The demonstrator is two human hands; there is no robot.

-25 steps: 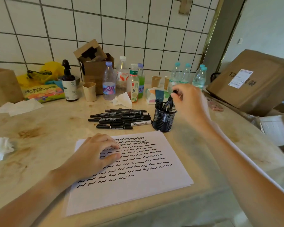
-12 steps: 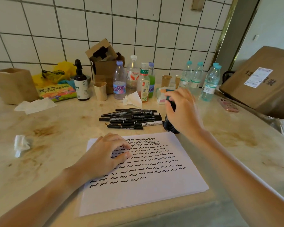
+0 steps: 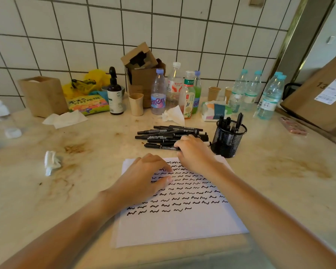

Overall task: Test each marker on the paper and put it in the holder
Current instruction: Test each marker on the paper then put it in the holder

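A white sheet of paper (image 3: 182,226) covered with rows of black squiggles lies near the counter's front edge. My left hand (image 3: 144,179) rests on its upper left part and presses it down. Just behind the sheet lies a pile of black markers (image 3: 163,133). My right hand (image 3: 194,152) is over the right end of the pile, its fingers curled down onto the nearest marker (image 3: 157,146). The black mesh holder (image 3: 228,140) stands right of the pile with several markers upright in it.
Bottles, paper cups, a tissue pack (image 3: 215,111) and a small cardboard box line the tiled wall behind the pile. A crumpled tissue (image 3: 50,162) lies at the left. A large cardboard box (image 3: 318,101) and a phone (image 3: 293,128) sit at the right.
My right hand left the holder, moved down and left, and now sits on the marker pile. The left hand stays on the paper. The camera view shifted.
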